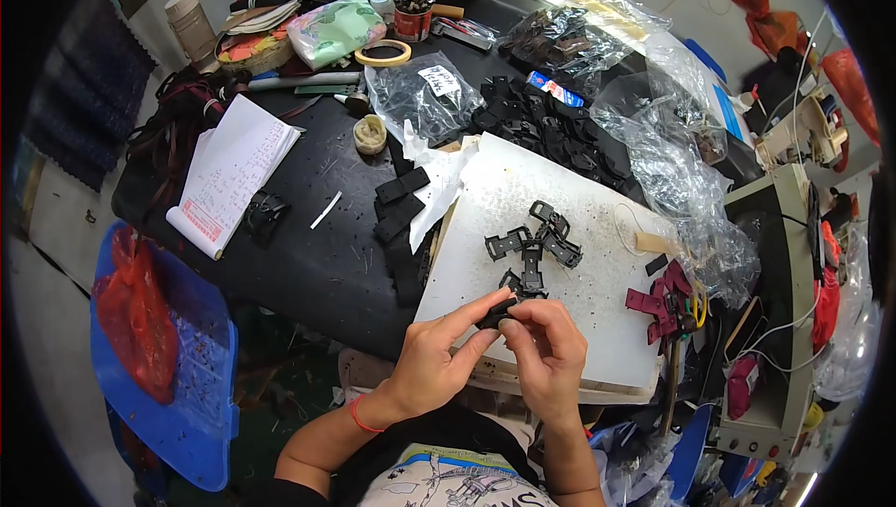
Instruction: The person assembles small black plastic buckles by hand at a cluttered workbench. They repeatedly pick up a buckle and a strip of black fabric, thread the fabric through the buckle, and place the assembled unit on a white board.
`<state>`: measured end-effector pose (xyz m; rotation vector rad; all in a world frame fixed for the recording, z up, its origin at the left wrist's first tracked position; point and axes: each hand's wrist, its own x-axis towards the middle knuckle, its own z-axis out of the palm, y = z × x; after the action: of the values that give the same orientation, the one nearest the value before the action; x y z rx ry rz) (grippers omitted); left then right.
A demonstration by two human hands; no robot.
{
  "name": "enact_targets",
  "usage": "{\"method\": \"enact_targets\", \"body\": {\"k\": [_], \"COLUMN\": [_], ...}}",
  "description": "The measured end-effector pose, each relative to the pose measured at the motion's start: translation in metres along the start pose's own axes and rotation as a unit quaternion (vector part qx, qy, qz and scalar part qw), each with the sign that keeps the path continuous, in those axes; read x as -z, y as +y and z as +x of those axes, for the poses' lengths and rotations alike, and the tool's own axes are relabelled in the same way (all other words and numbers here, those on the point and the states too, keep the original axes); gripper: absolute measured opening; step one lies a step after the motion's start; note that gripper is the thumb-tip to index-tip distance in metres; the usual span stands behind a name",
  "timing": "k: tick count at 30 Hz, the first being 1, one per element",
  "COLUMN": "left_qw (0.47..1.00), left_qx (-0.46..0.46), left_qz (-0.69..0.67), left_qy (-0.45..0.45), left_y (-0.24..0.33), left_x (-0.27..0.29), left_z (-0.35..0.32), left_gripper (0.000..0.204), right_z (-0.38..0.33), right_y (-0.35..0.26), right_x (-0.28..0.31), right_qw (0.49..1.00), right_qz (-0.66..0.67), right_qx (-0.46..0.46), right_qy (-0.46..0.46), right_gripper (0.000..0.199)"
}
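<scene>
Both of my hands are closed on a small black piece (495, 315) over the near edge of a white board (485, 190). My left hand (437, 350) pinches it from the left, and my right hand (551, 350) grips it from the right with thumb and fingers. Fingers cover much of the piece, so its exact kind cannot be made out. Just beyond my fingertips lie several black buckle-like frames (532, 264), loosely grouped on the board. Maroon strap pieces (661, 302) lie at the board's right side.
Black flat pieces (560, 134) are heaped behind the board, beside crumpled clear plastic (677, 166). A written-on notepad (233, 171), tape roll (383, 53) and small tub (370, 135) rest on the dark table (327, 264). A blue chair (201, 339) holding a red bag stands left.
</scene>
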<state>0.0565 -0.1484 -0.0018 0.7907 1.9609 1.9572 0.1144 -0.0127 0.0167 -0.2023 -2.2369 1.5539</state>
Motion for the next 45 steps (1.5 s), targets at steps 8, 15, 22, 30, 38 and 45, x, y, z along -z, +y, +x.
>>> {"method": "enact_targets", "body": {"k": [8, 15, 22, 30, 38, 45], "left_qw": [0.995, 0.989, 0.979, 0.937, 0.955, 0.945], "left_qx": [0.072, 0.123, 0.075, 0.198, 0.181, 0.206], "left_qz": [-0.067, -0.078, -0.188, -0.289, -0.232, -0.251], "left_qy": [-0.019, -0.025, 0.012, -0.007, -0.029, -0.041], "left_y": [0.010, 0.009, 0.008, 0.002, 0.002, -0.002], "left_x": [0.007, 0.004, 0.008, 0.013, 0.010, 0.008], "left_z": [0.007, 0.000, -0.002, -0.001, -0.003, -0.006], "left_gripper": [0.029, 0.038, 0.043, 0.035, 0.013, 0.010], "right_z": [0.007, 0.005, 0.001, -0.007, 0.006, 0.004], "right_y": [0.007, 0.003, -0.011, -0.005, -0.004, 0.012], "right_x": [0.003, -0.001, -0.001, 0.004, 0.005, 0.008], "right_qw": [0.999, 0.999, 0.982, 0.991, 0.997, 0.995], "right_qz": [0.006, -0.026, -0.130, -0.112, -0.045, 0.041], "right_qx": [-0.045, 0.009, 0.135, 0.075, 0.033, -0.023], "right_qy": [0.002, 0.031, 0.011, -0.003, -0.054, -0.088], "right_gripper": [0.016, 0.012, 0.012, 0.026, 0.021, 0.016]}}
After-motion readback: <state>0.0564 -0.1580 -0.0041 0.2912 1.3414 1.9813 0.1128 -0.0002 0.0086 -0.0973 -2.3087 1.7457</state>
